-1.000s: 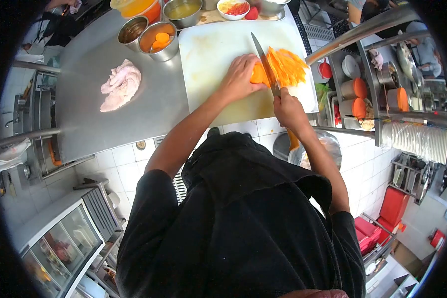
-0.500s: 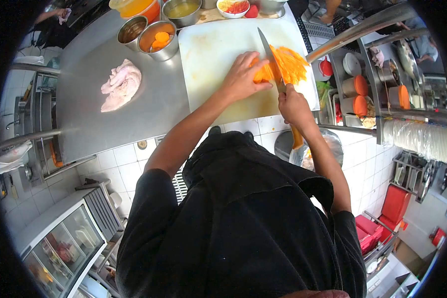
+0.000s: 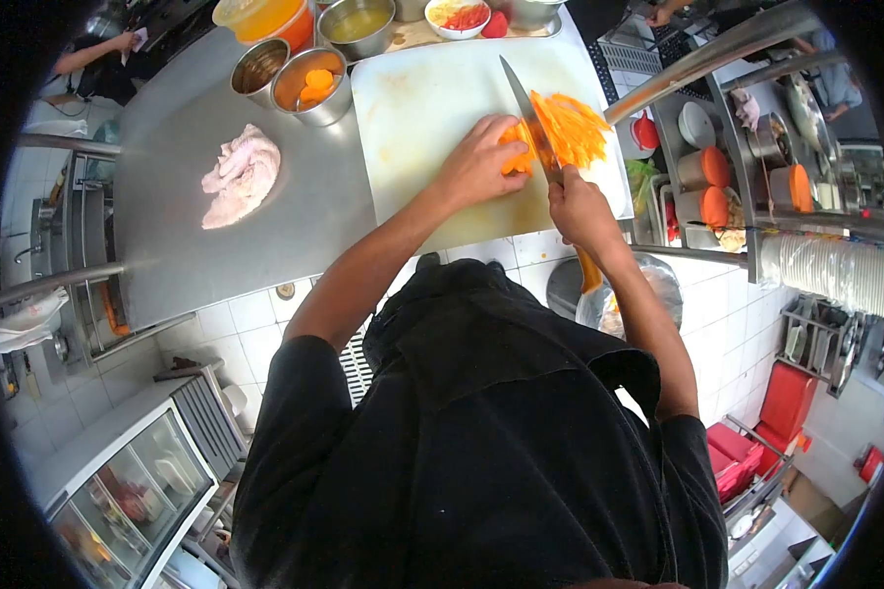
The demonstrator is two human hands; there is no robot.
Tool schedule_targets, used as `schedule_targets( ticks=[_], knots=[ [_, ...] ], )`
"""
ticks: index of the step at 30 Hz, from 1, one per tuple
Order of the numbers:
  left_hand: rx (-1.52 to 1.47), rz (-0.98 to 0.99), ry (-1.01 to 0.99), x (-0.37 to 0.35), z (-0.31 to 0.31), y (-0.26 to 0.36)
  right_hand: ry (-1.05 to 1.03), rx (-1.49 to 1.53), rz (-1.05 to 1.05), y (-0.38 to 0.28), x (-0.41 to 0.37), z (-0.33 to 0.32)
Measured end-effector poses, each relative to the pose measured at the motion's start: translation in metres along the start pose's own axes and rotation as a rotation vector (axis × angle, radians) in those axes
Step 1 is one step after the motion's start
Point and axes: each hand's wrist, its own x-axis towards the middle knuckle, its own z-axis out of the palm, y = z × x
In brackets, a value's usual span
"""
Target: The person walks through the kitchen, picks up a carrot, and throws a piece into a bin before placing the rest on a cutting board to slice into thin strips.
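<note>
On a white cutting board [image 3: 413, 108], my left hand [image 3: 481, 162] is closed, its fingers curled round a small stack of orange slices [image 3: 519, 149]. My right hand [image 3: 581, 208] grips a large knife [image 3: 526, 103], whose blade points up and to the left, just right of the stack. Thin orange strips [image 3: 575, 130] lie spread on the board to the right of the blade.
A pale piece of raw meat [image 3: 243, 177] lies on the steel table [image 3: 304, 226]. Metal bowls [image 3: 336, 98] stand behind it, one with orange slices. A white bowl [image 3: 459, 18] holds red strips. A metal rail [image 3: 707, 61] runs at the right.
My left hand has drawn its fingers in round the orange slices. The knife blade has shifted slightly left. At the far upper left another person's arm has moved.
</note>
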Motion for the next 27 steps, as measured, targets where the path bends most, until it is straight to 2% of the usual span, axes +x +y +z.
schedule_targets(
  ticks=[5, 8, 14, 17, 20, 23, 27],
  knots=[
    [-0.042, -0.085, 0.045, 0.002, -0.014, 0.014, 0.053, -0.008, -0.060, 0.004, 0.002, 0.009],
    [-0.061, -0.090, 0.056, 0.000, -0.011, 0.010, -0.034, 0.052, 0.022, -0.001, -0.002, 0.008],
    [-0.093, -0.099, 0.066, -0.003, -0.004, 0.006, -0.034, 0.076, 0.002, -0.001, -0.003, 0.017],
    [-0.117, -0.101, 0.069, -0.002, -0.007, 0.010, 0.074, 0.022, -0.119, 0.004, -0.003, 0.022],
    [-0.133, -0.111, 0.101, -0.002, -0.013, 0.014, 0.091, -0.011, -0.049, 0.003, 0.000, 0.021],
    [-0.152, -0.121, 0.134, -0.005, -0.011, 0.009, -0.003, 0.006, 0.022, -0.002, 0.000, 0.016],
    [-0.154, -0.125, 0.128, -0.004, -0.013, 0.010, 0.039, -0.032, -0.039, -0.002, 0.000, 0.026]
  ],
)
